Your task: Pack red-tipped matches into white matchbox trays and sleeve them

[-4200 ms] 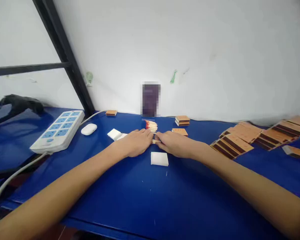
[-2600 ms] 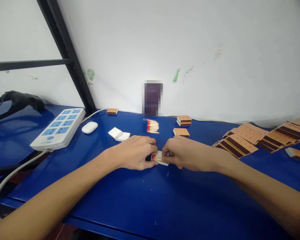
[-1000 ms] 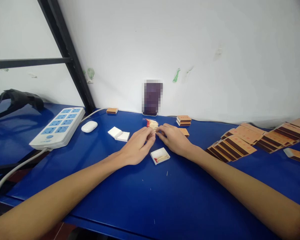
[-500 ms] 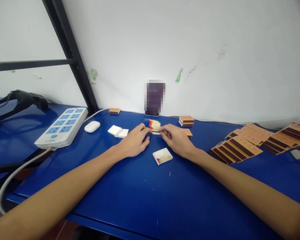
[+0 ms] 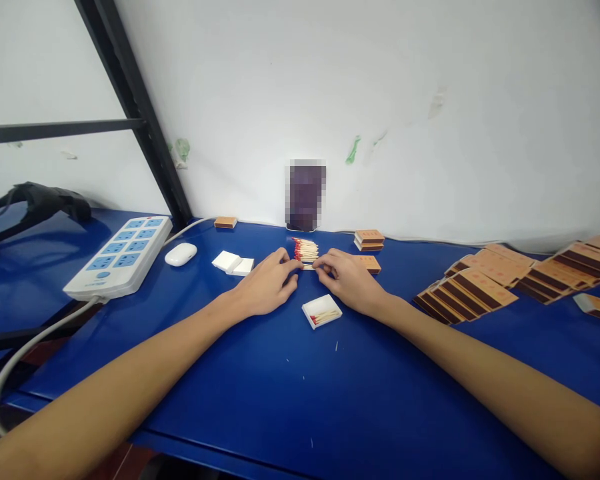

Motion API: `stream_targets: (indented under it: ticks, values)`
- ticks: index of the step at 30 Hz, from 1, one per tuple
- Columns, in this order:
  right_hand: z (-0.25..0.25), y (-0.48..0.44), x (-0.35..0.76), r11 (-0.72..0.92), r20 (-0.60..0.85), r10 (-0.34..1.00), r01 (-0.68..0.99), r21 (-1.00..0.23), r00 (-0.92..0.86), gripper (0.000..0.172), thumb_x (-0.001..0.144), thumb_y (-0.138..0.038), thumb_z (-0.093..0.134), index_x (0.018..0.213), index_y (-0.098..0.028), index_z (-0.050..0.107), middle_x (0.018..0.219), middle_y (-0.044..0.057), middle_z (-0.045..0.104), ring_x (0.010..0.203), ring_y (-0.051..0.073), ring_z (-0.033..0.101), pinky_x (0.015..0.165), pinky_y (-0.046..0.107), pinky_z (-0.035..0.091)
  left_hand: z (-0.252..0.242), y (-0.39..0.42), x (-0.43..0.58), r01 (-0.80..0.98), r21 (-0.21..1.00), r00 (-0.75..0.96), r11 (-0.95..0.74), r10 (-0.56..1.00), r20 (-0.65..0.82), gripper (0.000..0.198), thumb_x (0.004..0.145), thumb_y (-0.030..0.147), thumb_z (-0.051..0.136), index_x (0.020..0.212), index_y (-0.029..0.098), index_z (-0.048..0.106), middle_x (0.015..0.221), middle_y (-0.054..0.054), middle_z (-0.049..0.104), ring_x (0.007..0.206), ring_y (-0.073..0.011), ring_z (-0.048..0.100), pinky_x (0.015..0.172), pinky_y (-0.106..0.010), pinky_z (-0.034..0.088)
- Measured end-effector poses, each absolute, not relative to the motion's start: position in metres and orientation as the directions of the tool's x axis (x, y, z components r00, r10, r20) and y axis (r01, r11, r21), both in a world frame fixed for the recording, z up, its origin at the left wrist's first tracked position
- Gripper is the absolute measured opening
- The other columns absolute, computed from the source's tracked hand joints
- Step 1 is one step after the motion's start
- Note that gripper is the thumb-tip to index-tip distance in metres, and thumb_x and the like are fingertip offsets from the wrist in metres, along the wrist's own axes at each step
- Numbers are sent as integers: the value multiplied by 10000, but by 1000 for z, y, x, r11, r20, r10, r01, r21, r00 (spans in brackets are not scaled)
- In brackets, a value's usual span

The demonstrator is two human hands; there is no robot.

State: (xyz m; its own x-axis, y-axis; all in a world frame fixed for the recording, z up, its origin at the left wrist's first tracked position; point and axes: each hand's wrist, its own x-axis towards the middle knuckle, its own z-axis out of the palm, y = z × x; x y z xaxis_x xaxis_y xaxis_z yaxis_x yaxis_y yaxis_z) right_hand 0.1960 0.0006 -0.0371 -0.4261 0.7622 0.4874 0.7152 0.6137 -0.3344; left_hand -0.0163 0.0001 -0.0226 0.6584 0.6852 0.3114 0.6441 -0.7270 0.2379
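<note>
A pile of red-tipped matches [image 5: 305, 251] lies on the blue table [image 5: 260, 393] near the wall. My left hand [image 5: 267, 283] and my right hand [image 5: 344, 280] meet at the pile's near edge, fingertips pinching a few matches between them. An open white matchbox tray [image 5: 321, 311] holding a few matches sits just in front of my hands, untouched.
Two white trays [image 5: 233, 263] lie left of the pile, with a white earbud case [image 5: 181, 254] and a power strip [image 5: 119, 257] farther left. Brown matchbox sleeves [image 5: 369, 239] sit behind my right hand. Rows of sleeves [image 5: 485, 280] cover the right side. A dark blurred object [image 5: 305, 195] leans against the wall.
My hands left the white tray after putting matches in it and went back to the pile. Over the last half second they have hardly moved.
</note>
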Motion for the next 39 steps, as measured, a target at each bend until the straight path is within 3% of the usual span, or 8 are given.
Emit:
stream_targets:
  ticks: [4, 10, 18, 39]
  values:
    - [-37, 1, 196, 608, 487, 767, 717, -341, -418, 135, 847, -141, 519, 860, -178, 649, 743, 11, 537, 631, 135, 493, 614, 276, 387, -20, -3, -15, 651, 212, 664, -729, 682, 306, 340, 941, 265, 396, 1211, 165, 577, 985, -67, 485, 863, -174, 530, 808, -335, 471]
    - [-36, 0, 196, 604, 475, 770, 724, -332, -425, 200, 871, -152, 489, 945, -183, 673, 764, 22, 537, 671, 146, 519, 650, 286, 403, -14, -9, -12, 695, 62, 677, -717, 680, 280, 340, 939, 256, 392, 1189, 173, 607, 944, -71, 504, 854, -195, 524, 774, -350, 465]
    - [-36, -1, 196, 614, 435, 768, 733, -292, -470, 244, 910, -212, 478, 999, -209, 706, 799, 36, 530, 726, 164, 532, 692, 301, 421, -13, -9, -12, 712, 42, 664, -701, 691, 285, 342, 946, 269, 388, 1182, 191, 624, 944, -70, 502, 843, -191, 512, 780, -352, 452]
    - [-35, -2, 195, 571, 421, 797, 767, -292, -433, 300, 864, -130, 460, 1038, -180, 699, 834, 49, 554, 742, 171, 544, 719, 314, 432, -14, -9, -12, 716, 37, 656, -697, 691, 305, 308, 909, 222, 418, 1130, 185, 630, 969, -75, 505, 872, -202, 502, 759, -345, 450]
